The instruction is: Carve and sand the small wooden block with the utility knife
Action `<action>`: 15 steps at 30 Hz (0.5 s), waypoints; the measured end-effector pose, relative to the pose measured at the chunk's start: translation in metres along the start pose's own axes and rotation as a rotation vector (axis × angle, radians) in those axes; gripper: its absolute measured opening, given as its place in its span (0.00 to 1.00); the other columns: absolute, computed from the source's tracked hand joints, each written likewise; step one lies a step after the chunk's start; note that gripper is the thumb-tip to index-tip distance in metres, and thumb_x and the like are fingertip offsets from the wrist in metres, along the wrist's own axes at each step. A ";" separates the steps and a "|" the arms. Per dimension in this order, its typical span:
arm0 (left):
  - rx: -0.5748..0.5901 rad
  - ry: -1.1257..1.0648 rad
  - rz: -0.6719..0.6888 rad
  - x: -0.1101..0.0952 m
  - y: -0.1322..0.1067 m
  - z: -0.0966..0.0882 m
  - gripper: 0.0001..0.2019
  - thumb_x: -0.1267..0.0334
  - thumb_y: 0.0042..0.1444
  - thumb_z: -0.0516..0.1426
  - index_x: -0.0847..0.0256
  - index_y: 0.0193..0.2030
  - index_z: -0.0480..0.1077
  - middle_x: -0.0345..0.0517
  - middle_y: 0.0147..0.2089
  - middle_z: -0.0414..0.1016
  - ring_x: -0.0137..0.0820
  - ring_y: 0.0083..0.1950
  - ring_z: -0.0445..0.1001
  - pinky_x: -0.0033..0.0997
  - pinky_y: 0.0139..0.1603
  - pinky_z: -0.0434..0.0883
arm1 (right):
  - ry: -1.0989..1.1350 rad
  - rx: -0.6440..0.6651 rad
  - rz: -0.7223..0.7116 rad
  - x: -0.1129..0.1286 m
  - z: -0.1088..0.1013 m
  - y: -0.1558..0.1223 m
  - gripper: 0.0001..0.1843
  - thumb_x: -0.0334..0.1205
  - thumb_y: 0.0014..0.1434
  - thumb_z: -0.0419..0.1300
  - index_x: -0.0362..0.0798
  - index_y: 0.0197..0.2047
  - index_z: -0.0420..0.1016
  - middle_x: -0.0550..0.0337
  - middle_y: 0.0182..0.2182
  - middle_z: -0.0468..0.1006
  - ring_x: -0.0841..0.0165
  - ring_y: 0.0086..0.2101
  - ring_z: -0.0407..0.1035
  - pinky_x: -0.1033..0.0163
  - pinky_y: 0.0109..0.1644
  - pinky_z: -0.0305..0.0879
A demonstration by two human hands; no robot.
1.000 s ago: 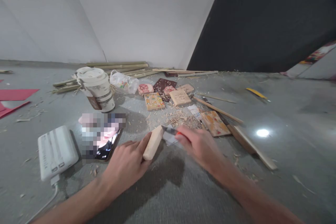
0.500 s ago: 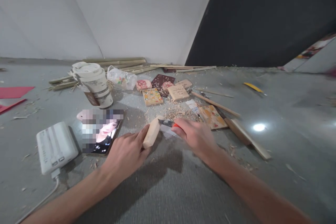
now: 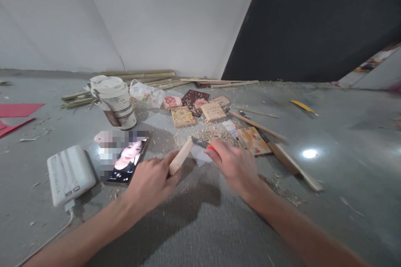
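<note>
The left hand (image 3: 150,183) grips a wood piece (image 3: 181,156). The right hand (image 3: 233,167), at its 3 o'clock, clasps a knife (image 3: 202,144), blade touching the wood's tip.

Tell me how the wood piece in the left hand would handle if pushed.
The wood piece looks stiff and probably light: the left hand props it by one end. Its flat sides suggest sliding, not rolling.

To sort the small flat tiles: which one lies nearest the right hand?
The orange-patterned square tile, just beyond the right hand; the others lie farther back.
</note>
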State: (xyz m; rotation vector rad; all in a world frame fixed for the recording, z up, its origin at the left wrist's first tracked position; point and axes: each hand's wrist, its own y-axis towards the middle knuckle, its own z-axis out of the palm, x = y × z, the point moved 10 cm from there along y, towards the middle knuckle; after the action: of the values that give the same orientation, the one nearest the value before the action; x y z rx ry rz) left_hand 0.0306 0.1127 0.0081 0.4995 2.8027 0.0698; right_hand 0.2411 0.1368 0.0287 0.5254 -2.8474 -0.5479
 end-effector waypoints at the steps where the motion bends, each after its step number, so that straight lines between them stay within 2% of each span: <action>1: -0.013 -0.052 0.007 -0.001 -0.001 -0.002 0.20 0.56 0.73 0.50 0.62 0.52 0.82 0.45 0.24 0.78 0.37 0.23 0.77 0.32 0.26 0.57 | -0.038 -0.013 0.049 -0.012 -0.003 0.003 0.26 0.59 0.83 0.49 0.52 0.44 0.79 0.59 0.32 0.82 0.67 0.27 0.67 0.58 0.33 0.40; 4: -0.068 -0.202 0.035 -0.003 -0.005 -0.009 0.21 0.53 0.72 0.49 0.61 0.40 0.80 0.39 0.20 0.68 0.32 0.19 0.66 0.32 0.25 0.53 | -0.080 -0.096 0.209 -0.051 -0.017 0.009 0.25 0.55 0.82 0.50 0.51 0.40 0.78 0.60 0.25 0.75 0.66 0.25 0.62 0.59 0.33 0.41; 6: -0.089 -0.281 0.042 -0.003 -0.007 -0.011 0.19 0.54 0.70 0.51 0.59 0.33 0.75 0.37 0.19 0.64 0.29 0.20 0.62 0.31 0.25 0.52 | 0.028 -0.156 0.223 -0.060 -0.024 0.011 0.24 0.54 0.81 0.49 0.51 0.37 0.75 0.61 0.23 0.72 0.66 0.24 0.62 0.59 0.33 0.46; 8: -0.099 -0.354 0.043 -0.003 -0.008 -0.011 0.18 0.54 0.67 0.53 0.58 0.28 0.69 0.37 0.20 0.62 0.27 0.21 0.60 0.29 0.25 0.52 | 0.191 -0.173 0.161 -0.052 -0.024 0.010 0.24 0.55 0.80 0.50 0.51 0.36 0.72 0.63 0.23 0.71 0.66 0.25 0.64 0.60 0.34 0.52; 10: -0.086 -0.435 0.055 -0.004 -0.009 -0.008 0.18 0.54 0.66 0.55 0.58 0.25 0.66 0.37 0.22 0.63 0.26 0.23 0.60 0.28 0.25 0.52 | 0.320 -0.153 0.084 -0.034 -0.020 0.007 0.25 0.58 0.79 0.51 0.51 0.37 0.73 0.63 0.24 0.72 0.66 0.26 0.66 0.61 0.35 0.57; 15: 0.037 -0.713 0.082 -0.010 -0.010 0.001 0.18 0.52 0.66 0.58 0.62 0.30 0.72 0.37 0.26 0.67 0.25 0.26 0.61 0.26 0.27 0.56 | 0.453 -0.026 -0.103 0.008 -0.009 -0.004 0.26 0.64 0.75 0.56 0.51 0.41 0.79 0.63 0.26 0.76 0.68 0.27 0.68 0.62 0.35 0.58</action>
State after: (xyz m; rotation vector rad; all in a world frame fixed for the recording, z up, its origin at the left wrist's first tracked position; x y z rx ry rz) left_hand 0.0365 0.0997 0.0093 0.5201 2.0899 -0.1215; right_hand 0.2369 0.1277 0.0366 0.6940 -2.3919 -0.4177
